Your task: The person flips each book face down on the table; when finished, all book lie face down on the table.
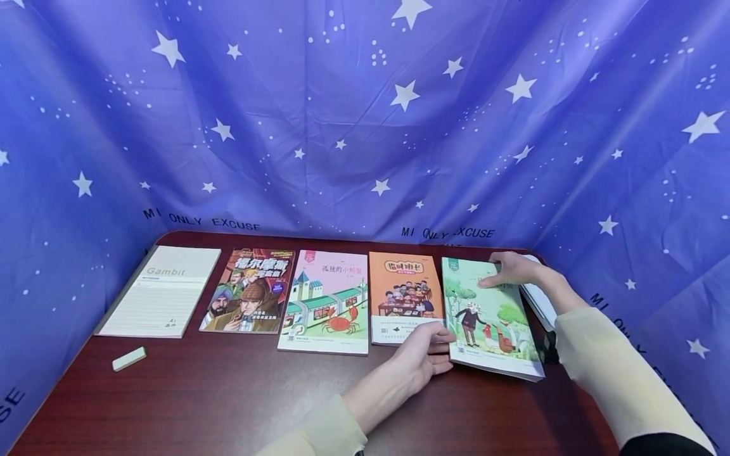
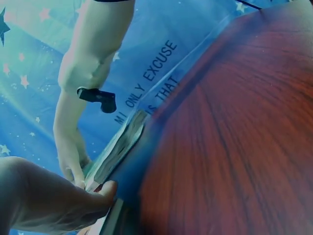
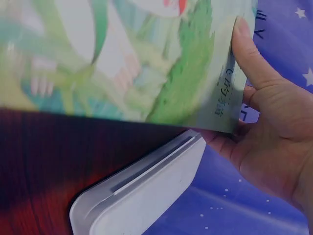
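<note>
A green picture book is held at the right end of a row of books, its near edge tilted up off the table. My right hand grips its top right corner; in the right wrist view the thumb lies on the cover and the other fingers go behind it. My left hand holds the lower left edge, fingertips tucked at the side. The left wrist view shows the book's page edges between both hands. Beside my left hand lies an orange book, its lower corner partly covered.
Leftward along the row lie a pink crab book, a detective comic and a cream Gambit notebook. A pale eraser-like block sits in front. A white slotted case stands right of the green book. Starry cloth walls the table.
</note>
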Demonstrator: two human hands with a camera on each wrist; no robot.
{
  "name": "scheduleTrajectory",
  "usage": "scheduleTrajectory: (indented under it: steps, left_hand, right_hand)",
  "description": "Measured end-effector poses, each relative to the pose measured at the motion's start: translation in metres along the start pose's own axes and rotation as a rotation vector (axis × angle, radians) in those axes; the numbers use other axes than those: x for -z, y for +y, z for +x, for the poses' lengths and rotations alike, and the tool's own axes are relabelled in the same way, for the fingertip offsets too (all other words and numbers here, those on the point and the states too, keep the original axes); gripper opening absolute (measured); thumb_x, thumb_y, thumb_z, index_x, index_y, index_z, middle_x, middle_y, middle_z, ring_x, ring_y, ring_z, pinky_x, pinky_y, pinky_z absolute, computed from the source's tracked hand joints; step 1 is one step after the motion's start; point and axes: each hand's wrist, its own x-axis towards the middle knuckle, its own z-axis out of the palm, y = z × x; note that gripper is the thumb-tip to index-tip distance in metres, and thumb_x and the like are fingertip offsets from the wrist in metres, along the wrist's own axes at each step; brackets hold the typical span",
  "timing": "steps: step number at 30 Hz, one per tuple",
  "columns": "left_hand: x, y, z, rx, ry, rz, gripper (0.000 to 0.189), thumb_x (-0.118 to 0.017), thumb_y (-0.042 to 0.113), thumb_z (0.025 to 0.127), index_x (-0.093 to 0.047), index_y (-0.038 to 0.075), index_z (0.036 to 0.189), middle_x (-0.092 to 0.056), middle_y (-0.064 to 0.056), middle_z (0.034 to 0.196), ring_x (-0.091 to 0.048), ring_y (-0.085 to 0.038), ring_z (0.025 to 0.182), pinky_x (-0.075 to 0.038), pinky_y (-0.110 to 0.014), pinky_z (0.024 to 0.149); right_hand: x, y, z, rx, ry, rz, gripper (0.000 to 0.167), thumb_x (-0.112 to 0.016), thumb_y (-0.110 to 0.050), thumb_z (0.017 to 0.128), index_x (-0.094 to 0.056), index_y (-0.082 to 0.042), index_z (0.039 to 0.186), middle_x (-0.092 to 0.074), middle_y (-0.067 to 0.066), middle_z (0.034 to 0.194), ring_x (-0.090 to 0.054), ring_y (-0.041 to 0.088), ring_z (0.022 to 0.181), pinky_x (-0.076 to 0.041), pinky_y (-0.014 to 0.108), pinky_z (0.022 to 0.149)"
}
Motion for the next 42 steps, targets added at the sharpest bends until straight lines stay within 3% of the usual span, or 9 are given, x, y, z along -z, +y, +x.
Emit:
scheduleTrajectory:
  steps: [5, 9, 15, 20, 25, 32, 37, 42]
  left_hand:
    - [0.01, 0.011, -0.002, -0.011, -0.048, -0.012, 0.029, -0.06, 0.012, 0.085, -0.062, -0.001, 0.111, -0.055, -0.025, 0.119, -0.054, -0.058, 0.123, -0.047, -0.064, 0.112]
    - [0.023, 0.021, -0.005, -0.032, -0.059, 0.007, 0.035, -0.06, 0.014, 0.088, -0.062, -0.004, 0.117, -0.06, -0.021, 0.118, -0.065, -0.044, 0.115, -0.05, -0.06, 0.11]
    - [0.042, 0.039, -0.008, -0.079, -0.052, 0.026, 0.031, -0.063, 0.015, 0.091, -0.067, -0.003, 0.116, -0.064, -0.009, 0.105, -0.068, -0.021, 0.088, -0.057, -0.046, 0.102]
    - [0.065, 0.058, -0.009, -0.094, -0.069, 0.026, 0.039, -0.063, 0.014, 0.095, -0.063, -0.004, 0.129, -0.065, -0.007, 0.104, -0.066, -0.017, 0.086, -0.057, -0.035, 0.093]
    - [0.09, 0.075, -0.008, -0.133, -0.063, 0.051, 0.045, -0.06, 0.005, 0.095, -0.058, -0.006, 0.138, -0.067, -0.005, 0.107, -0.064, -0.015, 0.088, -0.053, -0.035, 0.099]
    - [0.121, 0.098, -0.01, -0.202, -0.062, 0.104, 0.059, -0.058, -0.014, 0.09, -0.052, -0.001, 0.147, -0.066, -0.009, 0.125, -0.066, -0.01, 0.087, -0.054, -0.033, 0.095]
    - [0.139, 0.116, -0.013, -0.25, -0.033, 0.109, 0.062, -0.054, -0.014, 0.093, -0.047, 0.003, 0.152, -0.052, -0.019, 0.148, -0.066, -0.013, 0.099, -0.056, -0.033, 0.094]
    - [0.158, 0.129, -0.016, -0.291, -0.006, 0.135, 0.063, -0.053, -0.011, 0.097, -0.043, 0.009, 0.156, -0.042, -0.018, 0.157, -0.066, -0.01, 0.1, -0.053, -0.032, 0.097]
  right_hand:
    - [0.005, -0.005, -0.001, 0.006, 0.007, 0.042, 0.09, -0.07, -0.056, 0.092, -0.043, 0.012, 0.144, -0.048, 0.037, 0.146, -0.053, 0.05, 0.128, -0.055, 0.054, 0.092]
    - [0.006, -0.01, 0.001, 0.03, 0.036, 0.096, 0.081, -0.068, -0.054, 0.095, -0.046, 0.008, 0.142, -0.049, 0.034, 0.145, -0.053, 0.048, 0.128, -0.055, 0.053, 0.092]
    - [0.002, -0.018, 0.003, 0.057, 0.12, 0.202, 0.056, -0.066, -0.048, 0.099, -0.058, -0.002, 0.128, -0.062, 0.021, 0.126, -0.058, 0.03, 0.107, -0.051, 0.04, 0.085]
    - [-0.005, -0.026, 0.002, 0.078, 0.177, 0.297, 0.048, -0.065, -0.044, 0.1, -0.061, -0.004, 0.126, -0.06, 0.02, 0.129, -0.054, 0.03, 0.11, -0.048, 0.038, 0.087]
    - [-0.014, -0.038, 0.003, 0.083, 0.247, 0.387, 0.045, -0.066, -0.044, 0.1, -0.062, -0.004, 0.12, -0.064, 0.017, 0.119, -0.056, 0.026, 0.102, -0.049, 0.034, 0.085]
    - [-0.027, -0.062, 0.004, 0.072, 0.344, 0.497, 0.045, -0.069, -0.043, 0.098, -0.061, -0.004, 0.117, -0.067, 0.007, 0.103, -0.059, 0.016, 0.086, -0.051, 0.028, 0.075]
    - [-0.039, -0.084, 0.005, 0.109, 0.388, 0.643, 0.043, -0.071, -0.039, 0.097, -0.06, -0.002, 0.116, -0.068, 0.001, 0.087, -0.061, 0.011, 0.063, -0.056, 0.037, 0.055]
    - [-0.053, -0.108, 0.006, 0.109, 0.47, 0.793, 0.04, -0.073, -0.036, 0.096, -0.062, -0.003, 0.116, -0.068, -0.005, 0.083, -0.059, 0.009, 0.058, -0.057, 0.043, 0.052]
